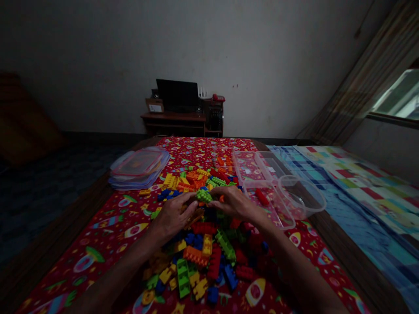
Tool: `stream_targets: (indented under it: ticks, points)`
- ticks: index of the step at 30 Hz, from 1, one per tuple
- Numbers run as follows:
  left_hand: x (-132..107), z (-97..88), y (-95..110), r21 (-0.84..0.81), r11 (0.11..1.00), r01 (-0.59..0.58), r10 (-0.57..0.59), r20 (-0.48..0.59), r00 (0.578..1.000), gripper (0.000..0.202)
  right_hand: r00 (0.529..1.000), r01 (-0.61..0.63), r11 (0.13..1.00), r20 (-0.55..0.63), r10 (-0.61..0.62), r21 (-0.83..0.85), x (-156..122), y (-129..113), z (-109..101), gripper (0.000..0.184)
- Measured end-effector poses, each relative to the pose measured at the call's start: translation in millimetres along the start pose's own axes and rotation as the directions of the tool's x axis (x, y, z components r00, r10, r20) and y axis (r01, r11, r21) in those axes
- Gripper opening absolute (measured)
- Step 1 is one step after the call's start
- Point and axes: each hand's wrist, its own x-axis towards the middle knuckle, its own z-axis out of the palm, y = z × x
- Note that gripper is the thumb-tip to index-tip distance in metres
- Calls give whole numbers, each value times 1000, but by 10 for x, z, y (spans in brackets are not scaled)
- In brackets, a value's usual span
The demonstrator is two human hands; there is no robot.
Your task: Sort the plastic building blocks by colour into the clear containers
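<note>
Both hands meet over a heap of plastic building blocks in the middle of the table. My left hand [175,213] pinches the left side of a light green building block [204,196] between thumb and fingers. On its right side, my right hand [231,201] grips the same block, fingers closed. Red, orange, yellow, blue and green blocks lie loose below and behind the hands. Among them are an orange block [195,256], a long green block [225,246] and a hollow green block [183,278]. Fingertips partly cover the held block.
Clear plastic containers [250,185] stand on the right of the red patterned tablecloth [131,237], one with a red block [262,196] inside. Stacked lids [139,168] lie at the left. Beyond the table are a desk [175,117] with a monitor [177,93] and a bed [360,187].
</note>
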Motion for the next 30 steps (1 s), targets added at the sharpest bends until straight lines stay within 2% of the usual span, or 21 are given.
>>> stream_targets:
  ticks: [4, 7, 11, 15, 20, 24, 30]
  points:
    - [-15, 4, -1, 8, 999, -51, 50, 58, 997, 33, 987, -49, 999, -150, 50, 15, -43, 88, -198, 22]
    - [-51, 54, -39, 49, 993, -105, 98, 123, 988, 29, 973, -88, 996, -218, 79, -31, -84, 158, -333, 26]
    - [-110, 128, -114, 98, 981, -168, 152, 155, 976, 28, 943, -224, 964, -284, 177, -144, -149, 270, -478, 30]
    - [-132, 134, -110, 100, 978, -184, 166, 159, 973, 27, 895, -347, 909, -372, 246, -232, -205, 510, -597, 31]
    - [-131, 116, -79, 104, 980, -167, 151, 150, 977, 28, 803, -540, 797, -449, 392, -270, -241, 846, -700, 35]
    - [-111, 106, -75, 89, 984, -153, 140, 134, 981, 28, 750, -633, 718, -460, 476, -290, -237, 1008, -878, 36]
    - [-77, 76, -60, 84, 983, -164, 153, 122, 981, 28, 638, -770, 450, -511, 577, -453, -167, 1376, -1270, 32]
